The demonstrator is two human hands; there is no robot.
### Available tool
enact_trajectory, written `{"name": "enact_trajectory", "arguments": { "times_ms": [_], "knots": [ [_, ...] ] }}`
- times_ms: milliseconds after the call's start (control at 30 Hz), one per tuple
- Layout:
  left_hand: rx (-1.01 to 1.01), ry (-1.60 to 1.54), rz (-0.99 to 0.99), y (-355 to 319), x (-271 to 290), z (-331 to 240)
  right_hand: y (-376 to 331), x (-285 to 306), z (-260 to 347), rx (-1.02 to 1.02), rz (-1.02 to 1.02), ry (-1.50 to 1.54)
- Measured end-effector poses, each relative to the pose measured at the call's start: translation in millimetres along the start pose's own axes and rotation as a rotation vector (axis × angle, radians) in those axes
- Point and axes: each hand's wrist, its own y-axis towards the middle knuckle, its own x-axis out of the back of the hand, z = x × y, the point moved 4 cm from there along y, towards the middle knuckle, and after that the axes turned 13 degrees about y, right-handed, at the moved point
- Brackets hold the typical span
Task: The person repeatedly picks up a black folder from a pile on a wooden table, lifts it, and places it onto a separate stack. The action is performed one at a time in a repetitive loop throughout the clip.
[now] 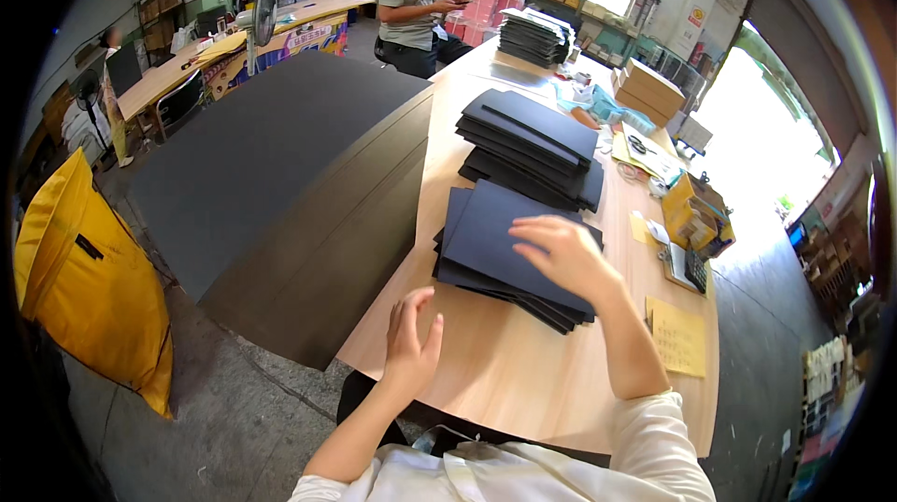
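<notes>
A near stack of black sheets or boards (pixel 495 231) lies on the wooden table (pixel 467 362), its layers fanned unevenly. Over the right part of its top sheet is my right hand (pixel 561 254), fingers spread and holding nothing; whether it touches the sheet I cannot tell. My left hand (pixel 411 343) hovers apart from the stack, at its near left, with fingers and thumb apart and nothing in them. Just behind, a taller pile of black boards (pixel 533 133) rests on the table. To the left spreads a very large dark sheet (pixel 280 165), reaching the table's left side.
On the right lie a yellow paper (pixel 677 338), a calculator (pixel 694 270), a yellow box (pixel 691 212) and scissors (pixel 638 144). Cartons (pixel 647 91) and another black stack (pixel 533 37) stand farther back. A seated person (pixel 416 11) is beyond. A yellow bag (pixel 93 287) stands at left.
</notes>
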Motion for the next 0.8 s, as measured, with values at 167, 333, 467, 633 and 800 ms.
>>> {"name": "enact_trajectory", "arguments": {
  "times_ms": [167,333,467,633,800],
  "knots": [
    [0.254,0.035,-0.031,24.4,-62.2,50.6,-36.3,-66.2,-32.8,0.076,-0.002,-0.252],
    [0.317,0.034,0.040,36.3,-74.9,73.5,-38.4,-90.2,-38.4,0.150,-0.030,-0.284],
    [0.380,-0.093,0.129,34.8,-85.1,77.2,-37.5,-89.5,-37.6,0.184,-0.011,-0.293],
    [0.511,-0.300,0.217,36.7,-98.6,80.2,-36.7,-85.2,-47.4,0.203,-0.045,-0.310],
    [0.563,-0.337,0.218,29.8,-88.0,86.4,-23.4,-98.8,-46.6,0.158,0.020,-0.324]
  ]
}}
